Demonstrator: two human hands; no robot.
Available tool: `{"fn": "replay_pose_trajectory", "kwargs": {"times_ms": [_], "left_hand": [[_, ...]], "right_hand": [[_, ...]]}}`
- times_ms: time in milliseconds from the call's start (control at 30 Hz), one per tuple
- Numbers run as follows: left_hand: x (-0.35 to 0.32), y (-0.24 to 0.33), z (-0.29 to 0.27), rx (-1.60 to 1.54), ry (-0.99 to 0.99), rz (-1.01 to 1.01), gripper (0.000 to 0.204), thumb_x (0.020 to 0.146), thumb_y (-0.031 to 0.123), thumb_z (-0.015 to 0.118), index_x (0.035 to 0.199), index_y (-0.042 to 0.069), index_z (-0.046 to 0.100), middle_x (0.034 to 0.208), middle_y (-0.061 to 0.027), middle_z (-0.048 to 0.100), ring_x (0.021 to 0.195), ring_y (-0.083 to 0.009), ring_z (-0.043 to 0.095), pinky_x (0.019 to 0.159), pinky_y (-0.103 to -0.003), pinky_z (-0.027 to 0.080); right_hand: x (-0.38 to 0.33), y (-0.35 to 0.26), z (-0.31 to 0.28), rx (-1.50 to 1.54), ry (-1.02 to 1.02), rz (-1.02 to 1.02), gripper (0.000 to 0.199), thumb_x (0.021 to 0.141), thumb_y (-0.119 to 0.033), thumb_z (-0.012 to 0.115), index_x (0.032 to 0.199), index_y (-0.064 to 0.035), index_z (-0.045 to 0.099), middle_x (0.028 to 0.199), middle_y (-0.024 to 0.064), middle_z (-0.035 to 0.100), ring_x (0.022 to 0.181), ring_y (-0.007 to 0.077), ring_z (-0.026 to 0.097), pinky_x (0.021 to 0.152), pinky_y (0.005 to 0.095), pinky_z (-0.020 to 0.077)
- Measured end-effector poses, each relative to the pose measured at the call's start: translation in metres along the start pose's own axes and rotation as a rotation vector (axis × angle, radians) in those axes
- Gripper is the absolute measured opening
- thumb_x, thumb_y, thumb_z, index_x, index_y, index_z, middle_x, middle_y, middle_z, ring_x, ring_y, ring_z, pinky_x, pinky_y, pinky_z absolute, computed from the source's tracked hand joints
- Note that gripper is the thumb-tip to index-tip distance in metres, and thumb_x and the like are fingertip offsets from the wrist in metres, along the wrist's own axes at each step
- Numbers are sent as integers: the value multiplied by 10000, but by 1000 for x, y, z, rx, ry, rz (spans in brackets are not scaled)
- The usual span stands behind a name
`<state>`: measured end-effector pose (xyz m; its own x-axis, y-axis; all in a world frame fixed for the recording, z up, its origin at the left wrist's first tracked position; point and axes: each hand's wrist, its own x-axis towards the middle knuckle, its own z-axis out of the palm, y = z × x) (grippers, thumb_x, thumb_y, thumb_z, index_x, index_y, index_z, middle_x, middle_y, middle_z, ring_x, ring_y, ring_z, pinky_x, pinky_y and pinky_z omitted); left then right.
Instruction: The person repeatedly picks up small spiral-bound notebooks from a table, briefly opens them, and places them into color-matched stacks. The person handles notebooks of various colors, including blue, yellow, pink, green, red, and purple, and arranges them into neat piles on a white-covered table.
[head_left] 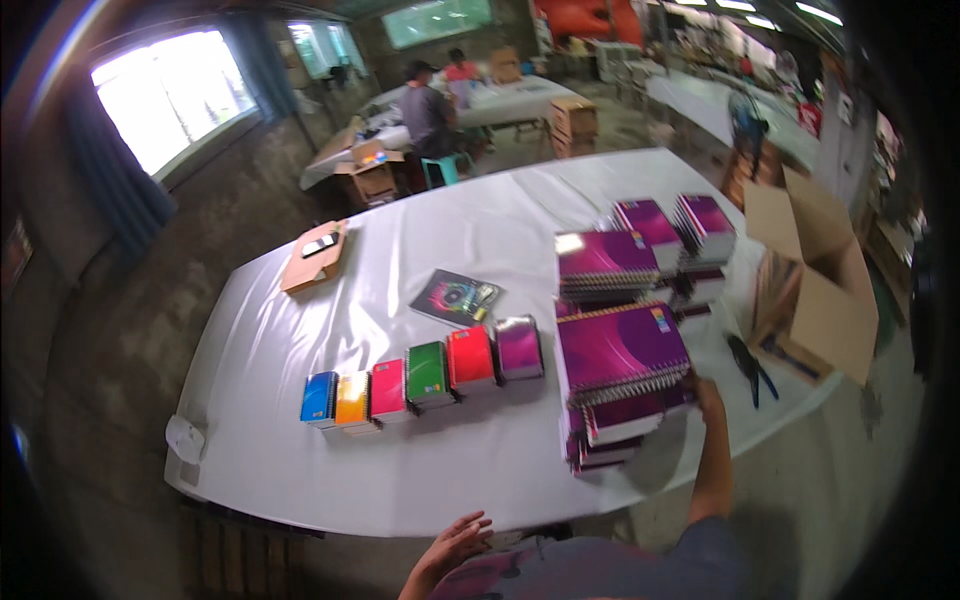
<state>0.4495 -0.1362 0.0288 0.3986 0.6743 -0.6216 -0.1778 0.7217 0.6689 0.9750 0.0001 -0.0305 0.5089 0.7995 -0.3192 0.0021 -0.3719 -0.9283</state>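
Your right hand (706, 392) reaches up to the near right corner of the nearest stack of purple spiral notebooks (622, 352) and touches its side just under the top cover. The stack hides most of the fingers, so you cannot tell whether they are curled round the edge or only pressed against it. Your right forearm runs almost straight up from the lower edge of the view, with a dark sleeve at the elbow.

Your left hand (452, 546) hovers low, well short of that stack and below the near edge of the table (300, 330). Its fingers are spread loosely apart, and it holds and touches nothing.

The nearest stack leans unevenly, with lower notebooks jutting out towards you. Behind it stand more purple notebook piles (640, 250). To the left of the stack a row of small notebooks (420, 378) stands in a line, blue, orange, pink, green, red and purple. Beyond that row lies a dark notebook with a swirl cover (456, 297). Far to the left of the stack a flat piece of cardboard (315, 257) carries a phone. To the right of the stack lie scissors (748, 366), and past them an open cardboard box (815, 270) stands at the table's edge.

The table is covered with a white cloth. Far behind the stack, two people sit at another white table (500, 100) among cartons, in a dim workshop with a bright window (170, 90) on the left.
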Motion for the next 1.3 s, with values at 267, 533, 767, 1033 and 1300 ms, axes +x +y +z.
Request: {"fn": "replay_pose_trajectory", "kwargs": {"times_ms": [267,533,767,1033,1300], "left_hand": [[-1,-3,1,-89,45,48,595,877,332,563,1354,75,316,1360,-123,375,1276,-266,343,1028,-421,276],[-9,-14,-8,-102,194,97,581,875,324,571,1339,66,333,1330,-128,409,1244,-268,388,970,-385,347],[-16,-4,-25,-122,307,134,577,861,297,594,1325,62,344,1298,-127,431,1208,-265,424,947,-382,380],[-71,120,30,45,-601,894,923,711,565,662,1360,23,291,935,-95,555,930,-216,543,891,-339,375],[-110,201,36,-79,-1612,1194,1145,551,803,541,1299,-47,375,648,-26,511,571,-166,507,733,-332,391]], "right_hand": [[-10,-12,-1,6,-47,132,348,681,-194,668,948,24,618,810,77,622,655,161,559,551,291,388],[-10,-11,-8,-252,3,107,405,664,-231,684,950,46,614,788,82,619,671,193,567,595,288,397],[-20,12,-13,77,-59,6,568,757,-289,642,1176,63,491,1034,138,576,1004,240,515,904,340,361],[-118,51,-41,226,761,-384,524,840,-270,558,1281,-22,423,1149,148,543,1052,240,498,967,376,332],[-283,-23,53,279,1327,-568,378,804,-111,534,1158,19,510,1087,152,528,994,227,509,885,363,389]]}}
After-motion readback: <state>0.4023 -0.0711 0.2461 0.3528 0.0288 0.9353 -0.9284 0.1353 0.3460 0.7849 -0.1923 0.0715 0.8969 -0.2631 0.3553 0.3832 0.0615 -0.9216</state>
